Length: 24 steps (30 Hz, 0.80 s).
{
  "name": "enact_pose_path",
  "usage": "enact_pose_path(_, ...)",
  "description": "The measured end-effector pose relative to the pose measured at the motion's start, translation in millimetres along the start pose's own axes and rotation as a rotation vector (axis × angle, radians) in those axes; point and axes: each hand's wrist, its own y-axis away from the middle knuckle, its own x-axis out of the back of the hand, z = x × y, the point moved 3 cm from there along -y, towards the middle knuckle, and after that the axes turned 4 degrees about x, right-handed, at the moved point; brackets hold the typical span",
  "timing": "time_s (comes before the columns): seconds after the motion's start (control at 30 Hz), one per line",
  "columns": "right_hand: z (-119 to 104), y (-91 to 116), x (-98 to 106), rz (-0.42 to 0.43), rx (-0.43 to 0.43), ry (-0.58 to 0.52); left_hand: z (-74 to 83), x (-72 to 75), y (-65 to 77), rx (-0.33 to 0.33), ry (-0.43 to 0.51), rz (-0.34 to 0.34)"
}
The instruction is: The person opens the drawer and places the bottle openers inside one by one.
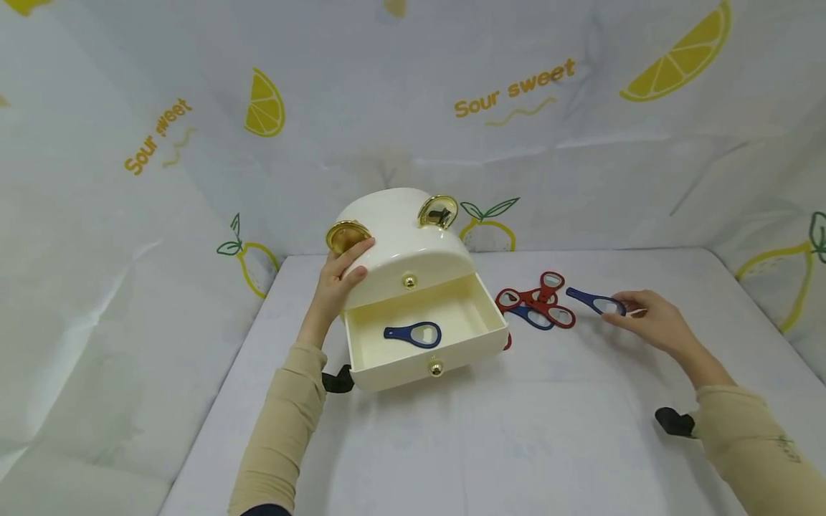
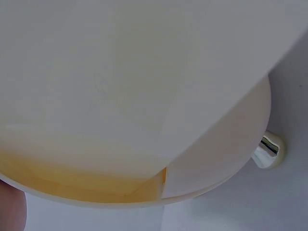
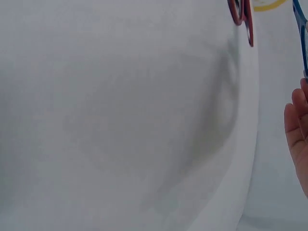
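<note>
My left hand (image 1: 337, 285) grips the left side of a cream drawer box (image 1: 406, 244), fingers by one gold ear and thumb on the front edge. The box sits tilted, and its lower drawer (image 1: 426, 364) is pulled out. In that drawer lies a blue bottle opener (image 1: 401, 333). Off to the right, my right hand (image 1: 652, 322) pinches another blue bottle opener (image 1: 584, 297) by its ring end, handle pointing left. The left wrist view is mostly filled by the pale box, with a gold knob (image 2: 269, 150) at right. Fingertips (image 3: 296, 120) show at the right wrist view's edge.
Between box and right hand lies a pile of red bottle openers (image 1: 548, 309), with a blue bottle opener (image 1: 537, 320) partly under them. A red edge (image 1: 508, 342) shows beside the drawer. Lemon-printed cloth (image 1: 361, 93) hangs behind the white table (image 1: 548, 444).
</note>
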Motion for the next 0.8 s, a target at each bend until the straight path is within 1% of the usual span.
enact_pose_path(0.13,-17,-1,2,0.013,0.029,-0.027,-2.0,-0.7,-0.2,0.006,0.010,-0.001)
enact_pose_path(0.27,-40,-3,6,0.024,0.059,-0.051,-1.8,-0.1,-0.5,0.006,0.018,-0.001)
enact_pose_path(0.47,-72,-3,12,0.059,0.170,-0.082,-0.5,-0.6,0.4,0.023,0.015,0.000)
enact_pose_path(0.6,-95,-2,16,0.086,0.245,-0.110,-0.6,-0.9,0.4,0.012,0.013,-0.002)
enact_pose_path(0.8,-130,-2,13,0.117,0.314,-0.161,-2.1,-0.6,-0.1,0.005,0.008,0.003)
